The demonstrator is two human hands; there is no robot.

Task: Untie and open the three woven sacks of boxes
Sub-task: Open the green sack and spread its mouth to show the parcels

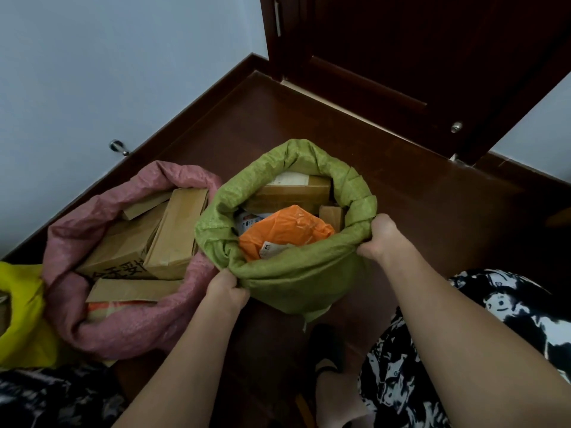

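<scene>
Dim, soft indoor light reaches my headset feed, leaving the door (417,50) nearly black. Wide-angle bending curves the wall (92,72) edges; corners look smeared.

Large dark characters are printed on one box (123,267) in the pink sack (129,329), half hidden and not legible. Labels on the orange parcel (284,230) and the top box (293,188) in the green sack (293,285) are too small to read.

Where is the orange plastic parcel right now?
In the head view, the orange plastic parcel lies on top inside the open green sack, near centre frame, in front of a cardboard box and right of the pink sack.
</scene>
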